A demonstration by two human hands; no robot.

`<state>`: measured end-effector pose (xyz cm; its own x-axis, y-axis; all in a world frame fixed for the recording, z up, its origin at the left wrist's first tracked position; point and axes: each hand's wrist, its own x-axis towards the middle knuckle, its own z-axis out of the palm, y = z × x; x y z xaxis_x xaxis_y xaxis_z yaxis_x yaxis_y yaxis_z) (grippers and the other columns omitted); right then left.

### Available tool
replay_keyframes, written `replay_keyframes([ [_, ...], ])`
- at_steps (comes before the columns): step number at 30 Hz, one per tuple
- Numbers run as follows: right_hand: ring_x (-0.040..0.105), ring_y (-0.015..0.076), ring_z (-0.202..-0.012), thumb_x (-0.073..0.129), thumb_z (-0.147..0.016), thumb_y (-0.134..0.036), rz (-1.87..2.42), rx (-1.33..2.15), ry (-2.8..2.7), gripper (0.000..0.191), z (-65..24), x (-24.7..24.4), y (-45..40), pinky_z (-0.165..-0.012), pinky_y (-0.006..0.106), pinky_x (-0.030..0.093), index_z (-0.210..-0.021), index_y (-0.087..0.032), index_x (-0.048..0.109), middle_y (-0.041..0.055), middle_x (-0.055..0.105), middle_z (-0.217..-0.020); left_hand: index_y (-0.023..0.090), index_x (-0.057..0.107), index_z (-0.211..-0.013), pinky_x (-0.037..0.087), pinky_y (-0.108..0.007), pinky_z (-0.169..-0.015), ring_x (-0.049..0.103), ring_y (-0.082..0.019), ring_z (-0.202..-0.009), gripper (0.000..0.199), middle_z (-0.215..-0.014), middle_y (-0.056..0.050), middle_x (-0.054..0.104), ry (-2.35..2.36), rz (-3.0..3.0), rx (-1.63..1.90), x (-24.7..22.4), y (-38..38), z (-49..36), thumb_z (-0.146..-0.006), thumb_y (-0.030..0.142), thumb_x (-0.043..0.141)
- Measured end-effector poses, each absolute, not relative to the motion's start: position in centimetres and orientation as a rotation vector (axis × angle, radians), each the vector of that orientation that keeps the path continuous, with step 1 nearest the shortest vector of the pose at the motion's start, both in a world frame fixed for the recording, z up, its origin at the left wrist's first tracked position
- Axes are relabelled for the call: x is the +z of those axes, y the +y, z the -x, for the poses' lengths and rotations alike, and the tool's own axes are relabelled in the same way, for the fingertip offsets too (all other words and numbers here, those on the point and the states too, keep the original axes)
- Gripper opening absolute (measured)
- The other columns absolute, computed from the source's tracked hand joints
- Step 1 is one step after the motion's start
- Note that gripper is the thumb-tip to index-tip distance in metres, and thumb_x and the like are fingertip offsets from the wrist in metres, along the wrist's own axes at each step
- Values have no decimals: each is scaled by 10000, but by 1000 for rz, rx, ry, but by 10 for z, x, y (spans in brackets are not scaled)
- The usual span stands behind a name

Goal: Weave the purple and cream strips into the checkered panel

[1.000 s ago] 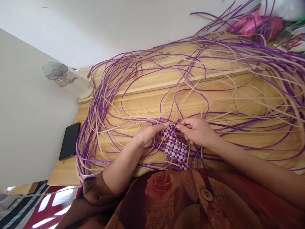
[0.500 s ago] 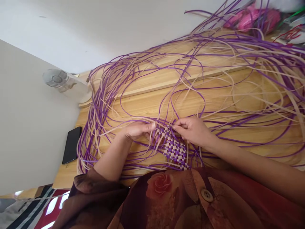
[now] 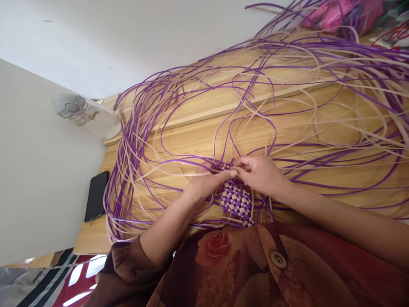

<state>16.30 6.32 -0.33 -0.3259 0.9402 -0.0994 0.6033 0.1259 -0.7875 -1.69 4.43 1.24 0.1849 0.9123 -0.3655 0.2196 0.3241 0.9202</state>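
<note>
A small woven piece (image 3: 237,199) in purple and cream checks lies close to my body, with long loose strands running out of it on both sides. My left hand (image 3: 209,181) reaches across its upper left part, the thumb stretched over the weave to the tips of my right fingers. It is closed on the woven piece, though its other fingers are mostly hidden. At the upper right edge, my right hand (image 3: 260,172) pinches a thin strand between thumb and forefinger. The exact strand is covered by the fingertips.
Long purple and cream strands (image 3: 128,128) spread over the wooden table (image 3: 191,138) in wide loops. A black phone (image 3: 96,196) rests at the left edge. A clear plastic container (image 3: 84,111) stands by the wall, and a pink bundle (image 3: 338,15) lies at the far right.
My left hand has moved right over the woven piece, bringing its thumb to my right fingertips. My right hand has stayed nearly in place, still pinching.
</note>
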Motion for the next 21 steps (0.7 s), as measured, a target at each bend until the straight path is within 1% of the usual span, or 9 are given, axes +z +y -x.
replay_keyframes([
  [2,537,119,-545,560,-855,-369,1480,1071,-1986,243,-164,-4,63,-514,241,304,-778,-197,714,6,643,-624,161,758,-895,532,-342,-833,690,-251,-907,269,-939,-92,755,1328,-1147,763,7,39,9,-685,323,794],
  [6,500,118,-502,518,-876,-356,1480,1078,-1990,267,-165,-1,62,-509,247,291,-773,-194,705,-5,594,-544,138,753,-934,547,-362,-832,697,-248,-883,278,-972,-111,752,1317,-1043,959,-8,35,1,-727,323,763],
  [10,514,119,-539,521,-864,-298,1481,1016,-2035,246,-163,2,61,-532,246,303,-793,-191,731,4,637,-612,150,755,-908,559,-347,-795,705,-231,-837,261,-929,-96,756,1280,-1049,1048,-19,37,0,-747,355,749],
  [14,478,117,-528,503,-876,-274,1412,898,-2125,258,-164,2,59,-541,252,294,-780,-193,729,-1,618,-593,138,761,-868,560,-327,-775,706,-230,-845,267,-900,-98,756,1385,-1083,1073,-21,37,-1,-757,379,738],
  [16,514,126,-563,496,-886,-271,1379,876,-2164,263,-166,1,58,-563,253,311,-806,-197,736,5,646,-627,138,760,-851,558,-320,-763,703,-230,-841,260,-889,-93,755,1406,-1057,1098,-21,36,-2,-748,376,745],
  [19,583,146,-647,486,-895,-262,1348,880,-2208,270,-169,1,58,-608,252,347,-886,-203,750,27,710,-740,141,756,-820,554,-307,-736,698,-227,-817,241,-836,-78,750,1412,-991,1115,-19,35,-4,-716,359,769],
  [21,599,154,-667,478,-900,-257,1332,869,-2229,277,-169,2,58,-622,253,358,-892,-199,749,39,725,-776,143,753,-810,549,-299,-733,695,-224,-815,232,-825,-71,747,1422,-924,1116,-18,34,-4,-696,344,783],
])
